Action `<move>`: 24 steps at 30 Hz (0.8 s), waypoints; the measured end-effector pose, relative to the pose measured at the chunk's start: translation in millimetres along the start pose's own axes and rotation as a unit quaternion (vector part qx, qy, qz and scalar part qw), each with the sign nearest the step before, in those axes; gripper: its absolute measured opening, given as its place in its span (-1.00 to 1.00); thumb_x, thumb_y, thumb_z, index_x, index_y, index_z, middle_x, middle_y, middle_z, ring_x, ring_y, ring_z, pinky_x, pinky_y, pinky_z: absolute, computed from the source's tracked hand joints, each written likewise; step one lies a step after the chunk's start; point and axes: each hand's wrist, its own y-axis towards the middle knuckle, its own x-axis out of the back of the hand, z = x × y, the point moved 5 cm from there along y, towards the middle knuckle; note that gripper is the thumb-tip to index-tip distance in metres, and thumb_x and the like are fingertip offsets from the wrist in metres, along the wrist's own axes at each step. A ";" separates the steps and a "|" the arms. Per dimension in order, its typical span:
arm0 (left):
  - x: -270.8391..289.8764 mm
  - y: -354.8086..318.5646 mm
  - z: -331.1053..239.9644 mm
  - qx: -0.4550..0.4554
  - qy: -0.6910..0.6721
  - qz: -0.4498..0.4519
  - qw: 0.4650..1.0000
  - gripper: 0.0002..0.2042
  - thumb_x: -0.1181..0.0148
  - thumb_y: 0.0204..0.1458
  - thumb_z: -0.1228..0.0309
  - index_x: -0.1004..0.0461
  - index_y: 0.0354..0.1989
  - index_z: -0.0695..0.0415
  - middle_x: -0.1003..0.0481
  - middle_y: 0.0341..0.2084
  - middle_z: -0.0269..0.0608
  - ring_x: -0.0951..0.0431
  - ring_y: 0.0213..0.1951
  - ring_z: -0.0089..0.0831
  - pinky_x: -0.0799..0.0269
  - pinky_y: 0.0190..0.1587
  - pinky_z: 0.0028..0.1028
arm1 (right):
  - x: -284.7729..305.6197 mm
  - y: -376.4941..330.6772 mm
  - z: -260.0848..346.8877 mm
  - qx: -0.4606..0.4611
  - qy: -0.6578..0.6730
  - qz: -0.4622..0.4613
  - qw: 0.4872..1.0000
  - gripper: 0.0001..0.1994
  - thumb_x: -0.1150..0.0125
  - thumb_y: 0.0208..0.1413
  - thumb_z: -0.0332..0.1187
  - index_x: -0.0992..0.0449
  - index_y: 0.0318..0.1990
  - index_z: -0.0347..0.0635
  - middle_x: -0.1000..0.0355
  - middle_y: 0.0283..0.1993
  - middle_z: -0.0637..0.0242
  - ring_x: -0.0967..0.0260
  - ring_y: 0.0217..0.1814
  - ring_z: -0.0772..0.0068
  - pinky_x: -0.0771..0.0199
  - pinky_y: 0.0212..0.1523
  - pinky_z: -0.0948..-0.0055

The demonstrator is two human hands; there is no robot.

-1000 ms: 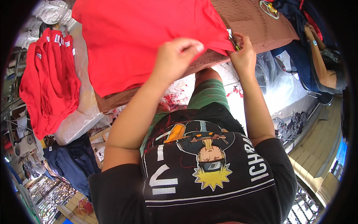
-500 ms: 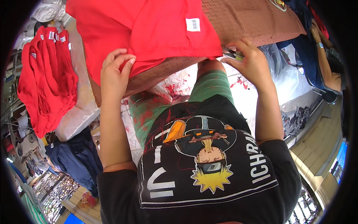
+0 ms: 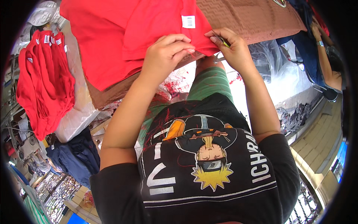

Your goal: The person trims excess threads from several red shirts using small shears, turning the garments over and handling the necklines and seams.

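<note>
A red garment (image 3: 100, 41) with a white barcode tag (image 3: 188, 22) lies on the brown-covered table (image 3: 246, 22), its hem along the near edge. My left hand (image 3: 166, 56) pinches at this hem, thumb and forefinger together; a loose thread may be between them. At the garment's right corner, my right hand (image 3: 233, 48) is closed around small thread snips (image 3: 224, 42) with a yellow-green part, largely hidden in the palm. A metal tip points down from that hand. Its thumb and forefinger touch the corner of the cloth.
Red garments with tags (image 3: 46, 82) hang over a plastic-covered surface (image 3: 80, 100) at left, above dark blue cloth (image 3: 76, 155). Red thread scraps (image 3: 173, 89) litter the floor and my lap. Clear plastic (image 3: 274, 63) lies at right. Another person's arm (image 3: 323, 56) reaches over dark cloth at far right.
My left hand has moved right along the hem, close to my right hand. My right hand has moved up and left onto the garment's corner. The garment has shifted slightly left.
</note>
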 end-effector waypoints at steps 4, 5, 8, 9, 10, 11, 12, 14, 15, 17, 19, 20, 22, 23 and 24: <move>37.8 -16.3 -29.9 -0.136 0.178 0.176 0.959 -0.93 -0.31 -0.07 0.45 -0.61 -0.45 0.18 -0.55 -0.30 -0.28 -0.55 -0.24 -0.39 -0.45 -0.15 -0.46 | 4.1 -0.5 -8.6 0.013 -0.001 0.004 1.000 -0.85 -0.17 0.16 -0.47 -0.57 -0.13 -0.23 -0.49 -0.23 0.36 -0.43 -0.18 0.57 -0.40 -0.14 0.57; 46.7 -19.4 -32.6 -0.113 0.178 0.199 0.957 -0.92 -0.31 -0.07 0.46 -0.60 -0.44 0.19 -0.55 -0.31 -0.28 -0.55 -0.21 -0.39 -0.46 -0.16 -0.46 | 8.5 -2.8 -11.0 -0.002 0.010 -0.007 1.000 -0.84 -0.18 0.15 -0.46 -0.57 -0.13 -0.22 -0.50 -0.25 0.38 -0.42 -0.20 0.60 -0.40 -0.16 0.59; 58.4 -22.4 -35.4 -0.043 0.145 0.183 0.971 -0.91 -0.32 -0.08 0.47 -0.59 -0.42 0.21 -0.56 -0.33 -0.28 -0.56 -0.16 -0.37 -0.46 -0.17 -0.47 | 15.9 -3.9 -9.3 -0.037 0.070 -0.022 0.997 -0.82 -0.22 0.14 -0.45 -0.56 -0.10 -0.22 -0.51 -0.28 0.42 -0.38 -0.28 0.68 -0.39 -0.23 0.63; 53.3 -17.0 -37.4 -0.029 0.111 0.122 0.986 -0.90 -0.32 -0.09 0.48 -0.59 -0.40 0.21 -0.55 -0.34 -0.28 -0.55 -0.15 -0.36 -0.46 -0.16 -0.47 | 15.6 -3.7 -5.3 -0.041 0.105 -0.026 0.993 -0.81 -0.23 0.14 -0.45 -0.55 -0.09 -0.21 -0.51 -0.29 0.43 -0.37 -0.31 0.70 -0.38 -0.26 0.64; 47.6 -13.0 -39.5 -0.014 0.078 0.057 0.995 -0.89 -0.32 -0.10 0.48 -0.59 -0.38 0.21 -0.55 -0.35 -0.28 -0.54 -0.14 -0.35 -0.45 -0.15 -0.46 | 15.4 -3.4 -2.2 -0.043 0.139 -0.026 0.989 -0.80 -0.24 0.13 -0.44 -0.55 -0.08 -0.21 -0.51 -0.31 0.45 -0.35 -0.33 0.73 -0.38 -0.28 0.66; 36.9 -8.9 -40.8 -0.050 0.057 0.012 0.997 -0.86 -0.33 -0.11 0.49 -0.59 -0.34 0.20 -0.54 -0.36 -0.26 -0.54 -0.18 -0.31 -0.46 -0.17 -0.44 | 13.8 -4.0 -5.6 -0.052 0.108 -0.008 0.993 -0.77 -0.24 0.13 -0.45 -0.53 -0.05 -0.23 -0.51 -0.30 0.44 -0.35 -0.30 0.76 -0.38 -0.27 0.69; 24.6 -5.2 -40.2 -0.069 0.087 -0.008 0.994 -0.86 -0.32 -0.11 0.50 -0.59 -0.33 0.19 -0.54 -0.35 -0.25 -0.55 -0.19 -0.31 -0.47 -0.17 -0.44 | 10.1 -4.2 -5.5 -0.069 0.087 -0.001 0.994 -0.77 -0.24 0.13 -0.45 -0.53 -0.05 -0.24 -0.52 -0.29 0.44 -0.36 -0.28 0.75 -0.39 -0.25 0.68; 4.2 3.1 -37.6 -0.113 0.144 -0.043 0.982 -0.85 -0.32 -0.11 0.50 -0.60 -0.32 0.18 -0.54 -0.33 -0.24 -0.55 -0.21 -0.31 -0.48 -0.17 -0.42 | 2.4 -4.6 -5.2 -0.106 0.043 0.004 0.993 -0.77 -0.25 0.12 -0.45 -0.53 -0.06 -0.26 -0.52 -0.27 0.42 -0.38 -0.24 0.73 -0.41 -0.21 0.66; -0.5 4.0 -31.6 -0.091 0.162 -0.038 0.982 -0.87 -0.33 -0.12 0.49 -0.60 -0.34 0.15 -0.53 -0.26 -0.27 -0.55 -0.20 -0.32 -0.48 -0.16 -0.40 | -1.3 -2.1 -11.1 -0.056 0.045 -0.011 0.997 -0.76 -0.25 0.12 -0.45 -0.52 -0.06 -0.27 -0.52 -0.24 0.40 -0.40 -0.20 0.70 -0.43 -0.17 0.63; -3.6 -0.7 -16.4 -0.075 0.142 -0.034 0.986 -0.88 -0.32 -0.13 0.49 -0.60 -0.37 0.15 -0.52 -0.22 -0.30 -0.53 -0.17 -0.33 -0.46 -0.15 -0.39 | -3.4 0.2 -15.9 -0.048 0.062 -0.013 0.997 -0.76 -0.26 0.11 -0.44 -0.52 -0.06 -0.27 -0.52 -0.22 0.39 -0.40 -0.20 0.68 -0.43 -0.18 0.62; 2.2 -4.5 -11.1 -0.079 0.134 -0.021 0.988 -0.89 -0.33 -0.15 0.48 -0.60 -0.40 0.15 -0.51 -0.19 -0.32 -0.52 -0.16 -0.34 -0.45 -0.14 -0.39 | -4.4 1.5 -17.9 -0.039 0.066 -0.012 0.997 -0.75 -0.27 0.11 -0.44 -0.52 -0.06 -0.27 -0.52 -0.20 0.39 -0.40 -0.20 0.68 -0.43 -0.17 0.62; 8.5 -5.5 -13.3 -0.092 0.136 -0.010 0.986 -0.89 -0.34 -0.16 0.48 -0.59 -0.41 0.15 -0.51 -0.20 -0.32 -0.52 -0.17 -0.34 -0.45 -0.15 -0.39 | -4.1 1.7 -19.2 -0.034 0.062 -0.011 0.997 -0.75 -0.27 0.11 -0.44 -0.52 -0.06 -0.27 -0.52 -0.20 0.39 -0.40 -0.19 0.68 -0.42 -0.17 0.62; 26.2 -10.5 -21.7 -0.101 0.169 0.056 0.979 -0.88 -0.35 -0.18 0.46 -0.59 -0.43 0.16 -0.52 -0.21 -0.31 -0.52 -0.18 -0.34 -0.44 -0.15 -0.40 | -3.9 1.8 -19.1 -0.063 0.061 0.002 0.996 -0.75 -0.27 0.11 -0.43 -0.52 -0.06 -0.27 -0.51 -0.20 0.40 -0.39 -0.18 0.68 -0.41 -0.17 0.63; 37.6 -14.6 -28.8 -0.103 0.195 0.114 0.969 -0.87 -0.36 -0.19 0.45 -0.59 -0.43 0.16 -0.52 -0.23 -0.31 -0.53 -0.18 -0.34 -0.44 -0.15 -0.41 | -0.2 -0.8 -16.2 -0.101 0.061 0.007 0.993 -0.75 -0.27 0.11 -0.42 -0.52 -0.06 -0.27 -0.50 -0.21 0.40 -0.38 -0.18 0.68 -0.40 -0.17 0.64; 44.7 -19.0 -34.3 -0.107 0.222 0.171 0.954 -0.86 -0.36 -0.20 0.44 -0.59 -0.43 0.16 -0.53 -0.25 -0.30 -0.53 -0.18 -0.34 -0.44 -0.15 -0.42 | 2.9 -3.0 -15.7 -0.139 0.061 0.010 0.988 -0.75 -0.27 0.11 -0.42 -0.52 -0.06 -0.27 -0.49 -0.22 0.40 -0.37 -0.18 0.68 -0.39 -0.17 0.64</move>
